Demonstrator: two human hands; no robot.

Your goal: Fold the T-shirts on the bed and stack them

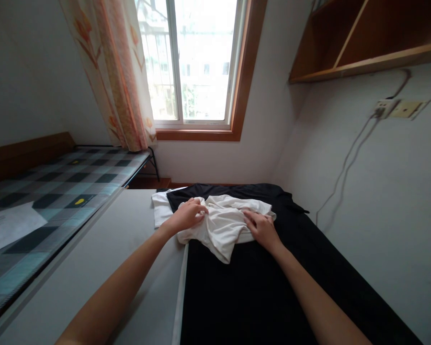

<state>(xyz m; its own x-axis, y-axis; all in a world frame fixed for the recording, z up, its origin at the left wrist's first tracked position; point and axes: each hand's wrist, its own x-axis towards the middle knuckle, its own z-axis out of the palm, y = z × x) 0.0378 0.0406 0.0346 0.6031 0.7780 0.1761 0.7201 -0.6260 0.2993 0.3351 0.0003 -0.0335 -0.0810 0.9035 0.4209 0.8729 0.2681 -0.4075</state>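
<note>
A crumpled white cloth (221,220) lies on a black cloth (237,292) that covers the right part of a light grey surface (143,239). My left hand (189,214) is at the white cloth's left side, its thumb and fingers closed on the fabric. On the right side of the same cloth rests my right hand (262,228), fingers spread over the folds. Another piece of white fabric (161,207) shows beyond my left hand, partly under the black cloth.
At the left stands a bed with a checked cover (93,177) and a paper sheet (12,225). A curtain (122,72) hangs beside the window (204,62). On the right wall are a wooden shelf (366,64), a socket (386,108) and a hanging cable (341,177).
</note>
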